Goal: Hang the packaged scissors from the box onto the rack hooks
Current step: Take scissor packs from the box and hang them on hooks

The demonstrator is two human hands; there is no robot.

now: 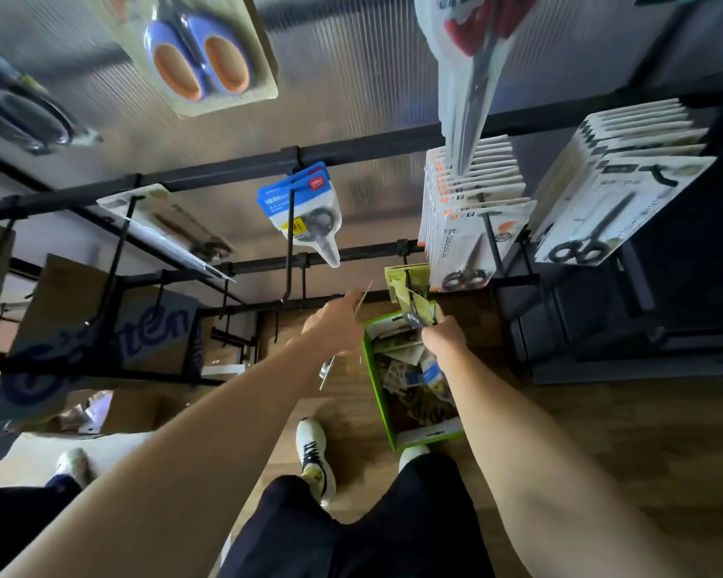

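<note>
While a thin pack (364, 296) is pinched edge-on in the left hand (335, 323), a yellow scissors pack (412, 304) is gripped by the right hand (443, 331) above the green box (376, 394), apparently for threading onto the low hook (405, 274).

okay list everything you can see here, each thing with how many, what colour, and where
Box: one, green, on the floor, full of packets.
Packaged scissors: yellow-green packets, on the hook above the box.
Blue packet: one, mid rack.
White packets: two stacks, right hooks.
Cardboard boxes: several, brown, left.
Left hand: pinches a thin card.
Right hand: grips a packet at the box.
</note>
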